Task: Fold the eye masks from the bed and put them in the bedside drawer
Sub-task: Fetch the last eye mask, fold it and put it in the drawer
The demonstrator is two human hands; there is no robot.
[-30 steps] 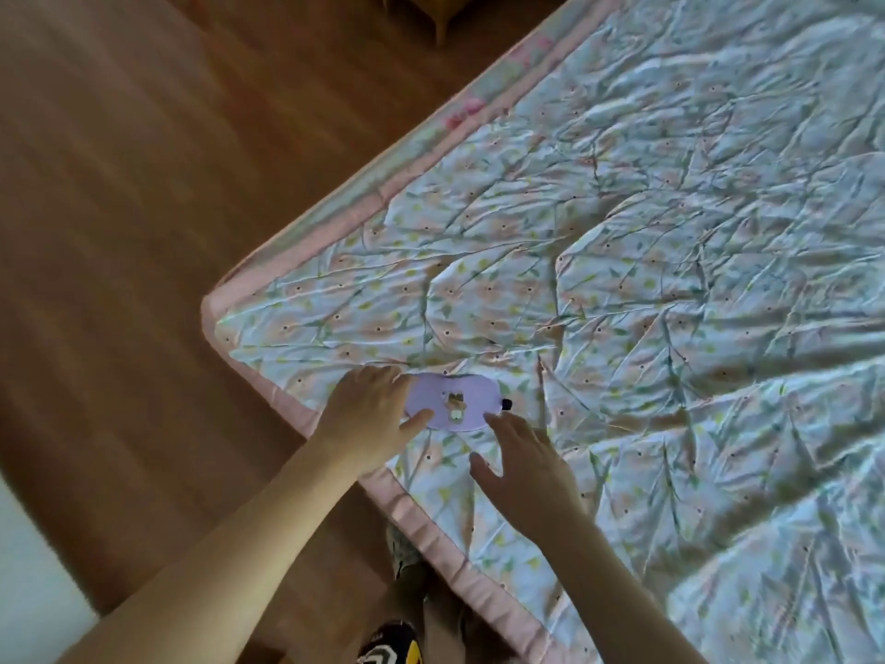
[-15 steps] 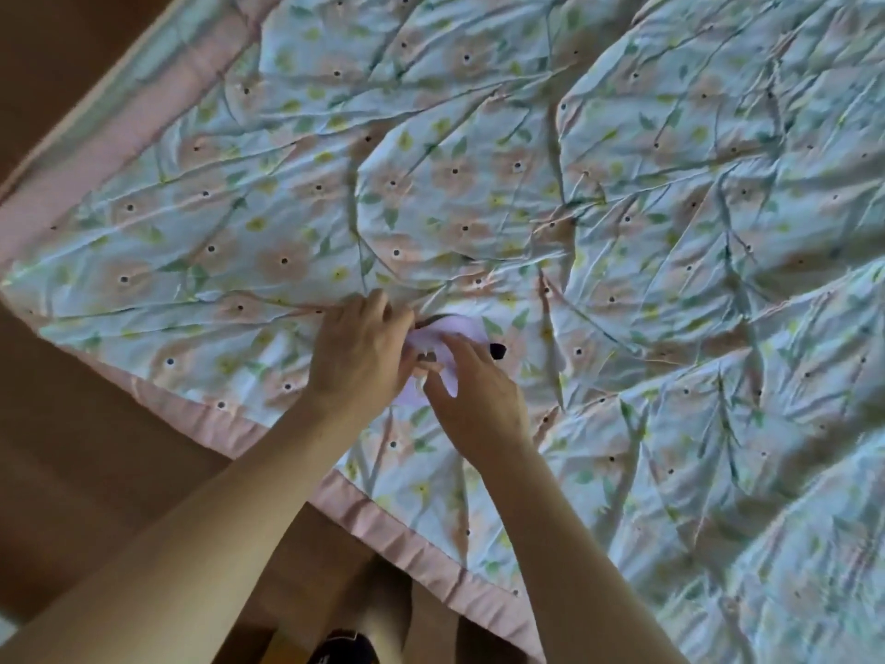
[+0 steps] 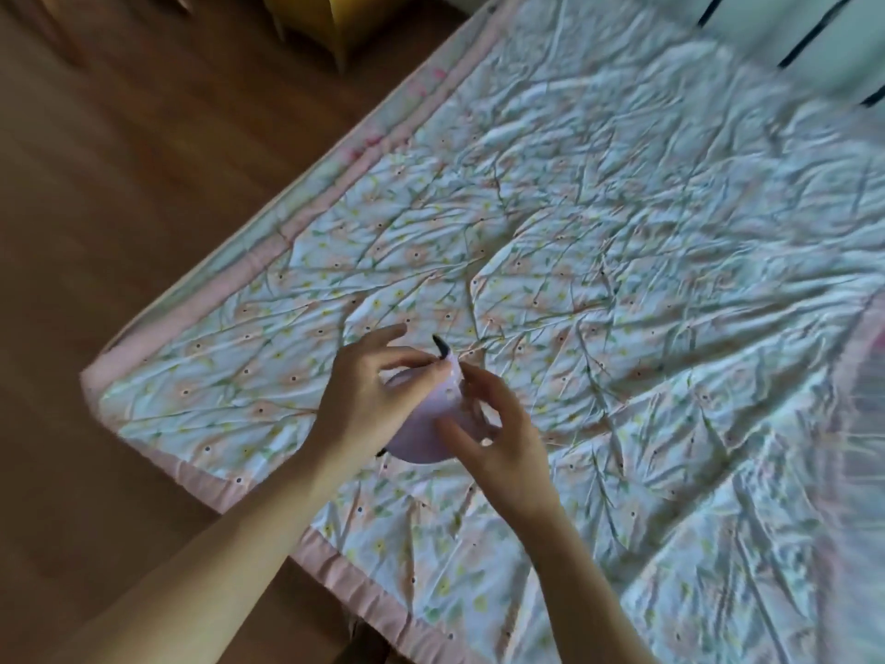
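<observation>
A pale lilac eye mask (image 3: 427,428) with a black strap end sticking up is held above the near corner of the bed (image 3: 622,232). My left hand (image 3: 364,400) pinches its upper edge from the left. My right hand (image 3: 493,438) holds its right side, thumb on the front face. The mask hangs curved between both hands, off the quilt. No drawer is in view.
The bed carries a crumpled floral quilt with a pink border (image 3: 335,572). Wooden floor (image 3: 119,184) lies to the left. A yellow piece of furniture (image 3: 330,16) stands at the top, beyond the bed's far edge.
The mask lay flat on the quilt a second ago; both hands took hold of it and lifted it off the bed. The camera has pulled back.
</observation>
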